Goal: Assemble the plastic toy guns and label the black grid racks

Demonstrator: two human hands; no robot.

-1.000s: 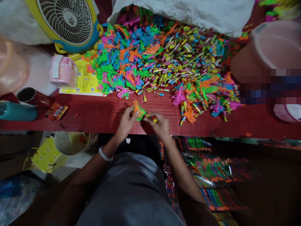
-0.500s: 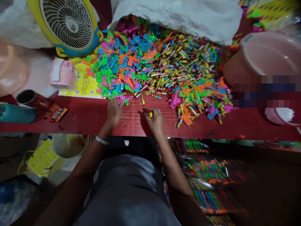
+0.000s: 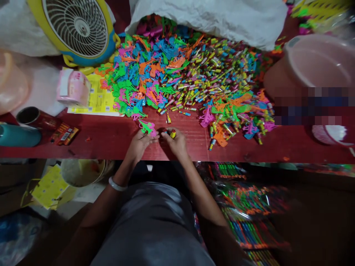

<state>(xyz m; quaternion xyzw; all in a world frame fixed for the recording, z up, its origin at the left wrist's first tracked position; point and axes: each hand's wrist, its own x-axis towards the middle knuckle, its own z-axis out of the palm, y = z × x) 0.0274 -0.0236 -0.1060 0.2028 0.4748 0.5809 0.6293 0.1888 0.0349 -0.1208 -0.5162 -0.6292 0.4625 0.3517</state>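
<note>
Two bare hands are being held close together over the near edge of the red counter [image 3: 105,138]. A green plastic piece [image 3: 144,127] is being pinched in the grip of the left hand [image 3: 140,143], so that it is sticking up toward the heaps. Something pink is being held with it, though its shape cannot be told. A small yellow and red tube [image 3: 172,133] is being pinched between thumb and fingertips in the grip of the right hand [image 3: 177,143], just beside the green piece. A white bangle [image 3: 116,184] is being worn on the left wrist. Beyond the hands, a heap of coloured plastic pieces [image 3: 138,77] and a heap of small tubes [image 3: 219,74] are being carried by the counter. These are being flanked by a fan [image 3: 79,29] on the left and a pink basin [image 3: 318,62] on the right.
</note>
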